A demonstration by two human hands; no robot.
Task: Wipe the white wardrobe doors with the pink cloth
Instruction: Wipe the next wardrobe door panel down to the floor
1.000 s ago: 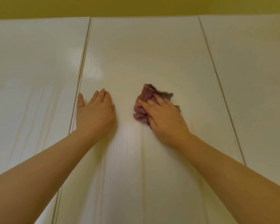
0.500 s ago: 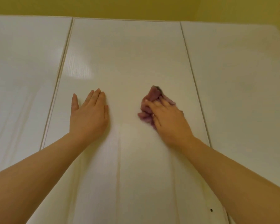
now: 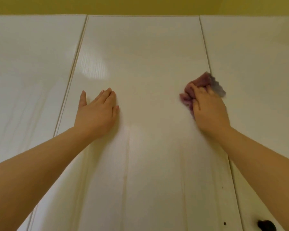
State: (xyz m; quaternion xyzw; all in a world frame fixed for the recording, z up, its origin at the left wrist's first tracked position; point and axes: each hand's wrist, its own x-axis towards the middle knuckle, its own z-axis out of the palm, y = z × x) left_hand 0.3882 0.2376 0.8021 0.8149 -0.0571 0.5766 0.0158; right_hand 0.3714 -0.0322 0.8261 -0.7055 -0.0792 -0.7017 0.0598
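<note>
Right hand (image 3: pixel 208 110): fingers curled over a bunched pink cloth (image 3: pixel 200 81), holding it against the middle wardrobe door (image 3: pixel 143 52). The cloth shows above the fingertips and to the left of the knuckles; the rest is hidden under the palm. A grey, blurred patch sits just right of the fingers; whether it is cloth or shadow cannot be told. The hand and cloth lie close to the seam between the middle door and the right door (image 3: pixel 257 67), which runs just beyond the cloth's upper right edge.

Left hand (image 3: pixel 97 114): open and flat, palm on the same middle door, fingers straight and together, thumb spread out to the left. It holds nothing. It lies well apart from the right hand, at about the same height, with the seam to the left door (image 3: pixel 30 67) near its thumb.

Both forearms are bare and reach up from the lower corners.

Above both hands, a yellow wall (image 3: pixel 140 5) meets the door tops. Below the right forearm, a dark knob (image 3: pixel 265 225) sits on the right door, with a small hole (image 3: pixel 224 223) just left of it.
</note>
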